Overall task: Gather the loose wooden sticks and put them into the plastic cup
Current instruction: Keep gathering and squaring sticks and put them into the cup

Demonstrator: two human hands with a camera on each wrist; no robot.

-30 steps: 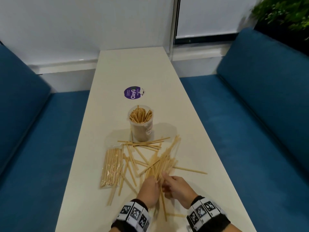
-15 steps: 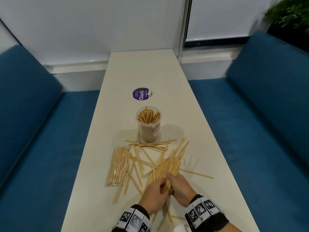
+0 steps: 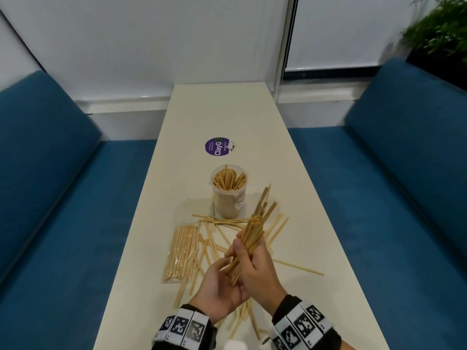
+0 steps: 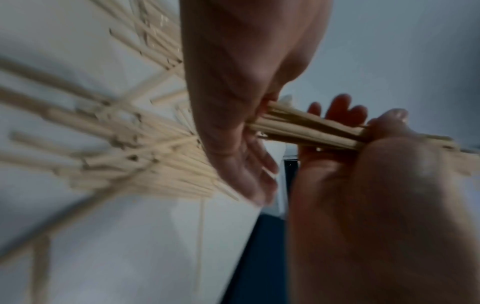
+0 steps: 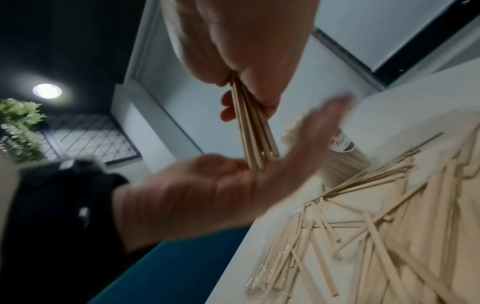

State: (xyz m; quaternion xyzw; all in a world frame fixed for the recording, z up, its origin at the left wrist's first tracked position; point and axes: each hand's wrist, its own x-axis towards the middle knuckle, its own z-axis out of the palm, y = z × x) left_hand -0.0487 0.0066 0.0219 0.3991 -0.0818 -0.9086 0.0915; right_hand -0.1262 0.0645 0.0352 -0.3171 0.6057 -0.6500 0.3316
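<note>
Blue bench seats (image 3: 63, 210) run along both sides of a long cream table (image 3: 227, 117), w/ a leafy plant (image 3: 439, 31) in the far right corner. On the table, a round purple sticker (image 3: 217, 147) sits beyond the plastic cup (image 3: 228, 193), which stands upright mid-table and is already packed w/ sticks standing on end. Near side of the cup, loose wooden sticks (image 3: 214, 238) lie scattered and crossing each other; one lone stick (image 3: 298, 267) points off toward the right edge. Left of the scatter lies a flat clear-wrapped pack of sticks (image 3: 180, 253), lengthwise along the table.

Both hands are raised above the table, close together, approx. over the near part of the scatter. Right hand (image 3: 257, 269) has fingers and thumb wrapped round a bundle of sticks (image 3: 252, 236), bundle tilted up and away toward the cup, tips fanning slightly. Left hand (image 3: 218, 286) is palm-up w/ fingers mostly straight, cupped under the bundle's lower ends; in the right wrist view the stick ends rest on that palm. Left wrist view is blurred but shows the bundle passing between the two hands. Each wrist wears a black band w/ square black-and-white markers (image 3: 182, 329).
</note>
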